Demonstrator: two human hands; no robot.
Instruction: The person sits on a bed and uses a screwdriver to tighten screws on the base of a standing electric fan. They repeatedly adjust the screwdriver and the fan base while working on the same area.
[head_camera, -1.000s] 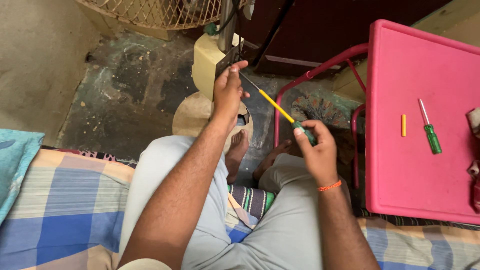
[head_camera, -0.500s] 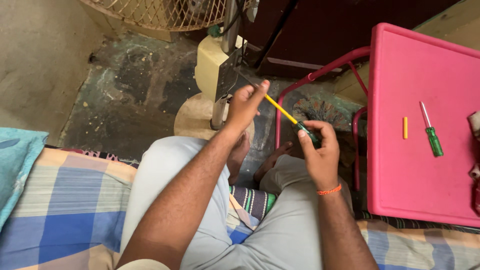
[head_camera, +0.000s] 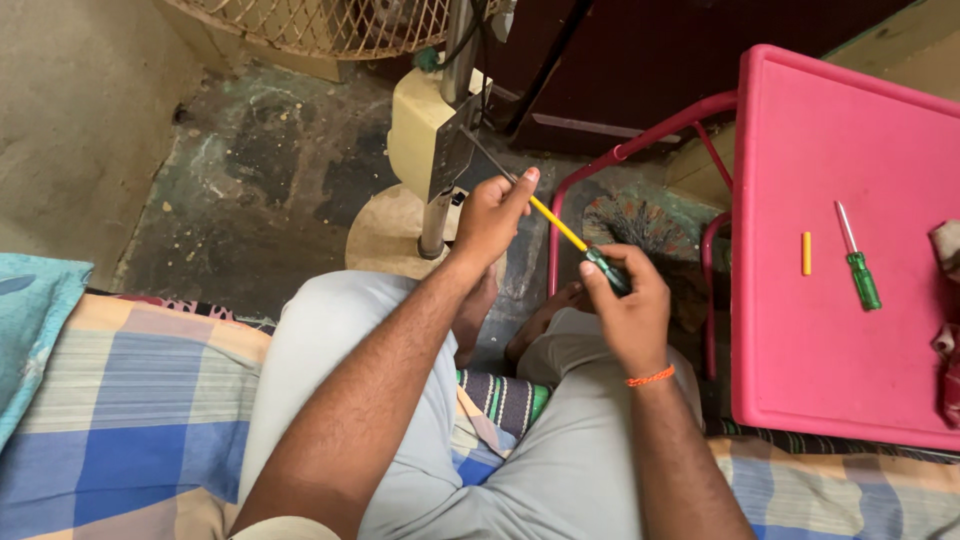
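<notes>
My right hand (head_camera: 625, 300) grips the green handle of a long screwdriver with a yellow shaft (head_camera: 556, 223). Its metal tip reaches into the cream control box (head_camera: 425, 135) on the pole of a pedestal fan. My left hand (head_camera: 490, 215) wraps around the shaft near the tip, close to the box's open side. I sit on a checked bedsheet with my knees apart and my feet on the floor beside the fan's round base (head_camera: 385, 235).
A pink table (head_camera: 830, 330) stands at right with a small green-handled screwdriver (head_camera: 858, 262), a short yellow piece (head_camera: 806, 253) and a rag (head_camera: 948, 300) on it. The fan's wire guard (head_camera: 320, 25) is at top. Dark cabinet behind; worn concrete floor at left.
My left hand has slid down from the control box onto the screwdriver shaft. The right hand holds the handle in nearly the same place.
</notes>
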